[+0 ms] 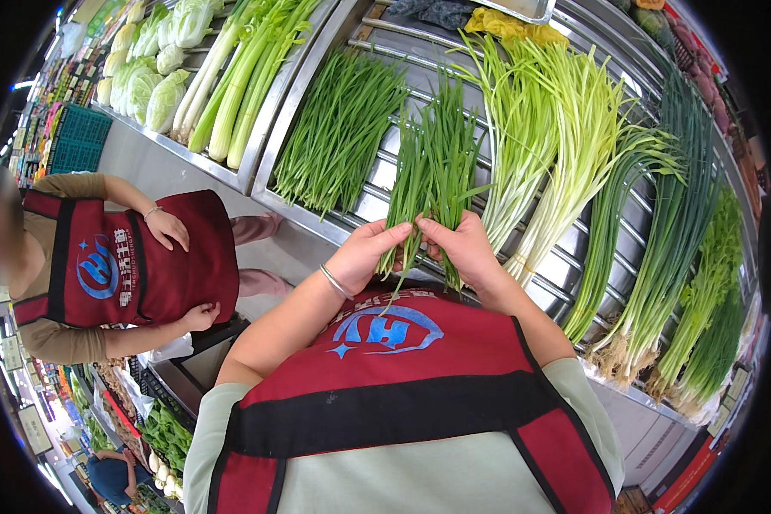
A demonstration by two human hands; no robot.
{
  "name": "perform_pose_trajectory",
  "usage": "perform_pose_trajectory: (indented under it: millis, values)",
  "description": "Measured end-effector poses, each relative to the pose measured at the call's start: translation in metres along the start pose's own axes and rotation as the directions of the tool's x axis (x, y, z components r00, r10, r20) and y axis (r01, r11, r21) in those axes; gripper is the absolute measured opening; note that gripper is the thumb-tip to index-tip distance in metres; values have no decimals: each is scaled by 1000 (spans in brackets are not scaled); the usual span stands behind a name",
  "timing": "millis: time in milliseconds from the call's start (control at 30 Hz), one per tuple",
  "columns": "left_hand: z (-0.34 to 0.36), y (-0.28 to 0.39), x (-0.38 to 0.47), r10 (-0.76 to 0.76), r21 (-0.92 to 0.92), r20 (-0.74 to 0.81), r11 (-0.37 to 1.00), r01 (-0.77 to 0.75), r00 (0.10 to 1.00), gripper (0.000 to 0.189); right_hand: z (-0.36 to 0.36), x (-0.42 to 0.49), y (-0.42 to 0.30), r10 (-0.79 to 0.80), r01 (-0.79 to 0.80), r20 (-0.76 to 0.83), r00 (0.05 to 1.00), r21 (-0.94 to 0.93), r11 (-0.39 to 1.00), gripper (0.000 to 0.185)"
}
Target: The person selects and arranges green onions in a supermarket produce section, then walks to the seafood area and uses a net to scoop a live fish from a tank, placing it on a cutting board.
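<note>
Over the front edge of a metal roller display shelf, my left hand grips the lower ends of a bunch of green garlic chives. My right hand is closed on a second bunch of garlic chives just beside it. The thumbs nearly meet between the two bunches, and the other fingers are partly hidden. A larger heap of garlic chives lies left of my hands. Pale yellow garlic chives, bound near the base, lie to the right.
Scallions and leafy celery lie farther right. Celery stalks and napa cabbages fill the shelf at upper left. A yellow cloth is at the shelf's back. A person in a red apron stands close on my left.
</note>
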State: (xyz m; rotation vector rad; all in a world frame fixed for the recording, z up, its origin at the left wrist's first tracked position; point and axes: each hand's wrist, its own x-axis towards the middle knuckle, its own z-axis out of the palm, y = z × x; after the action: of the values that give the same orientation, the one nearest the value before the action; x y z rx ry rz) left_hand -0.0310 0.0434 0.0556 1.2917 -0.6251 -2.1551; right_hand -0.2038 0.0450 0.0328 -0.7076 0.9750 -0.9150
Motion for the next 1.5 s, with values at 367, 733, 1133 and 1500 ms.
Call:
perform_pose_trajectory:
  millis: [367, 733, 1133, 1500]
  values:
    - [-11, 3, 2, 22, -26, -30, 999, -23, 999, 16, -4, 5, -20, -60, 62, -96, 994, 11, 998, 16]
    - [-17, 0, 9, 17, -220, -94, 975, -38, 995, 18, -9, -4, -21, -15, 16, -10, 1000, 171, 985, 16]
    - [-21, 24, -18, 174, -544, 147, 836, -67, 974, 12, -30, -18, -22, -34, 36, -11, 999, 154, 987, 13]
    - [-30, 116, -63, 649, 179, 80, 737, -651, 757, 15, -31, -14, -8, -31, 38, -54, 998, 122, 992, 14]
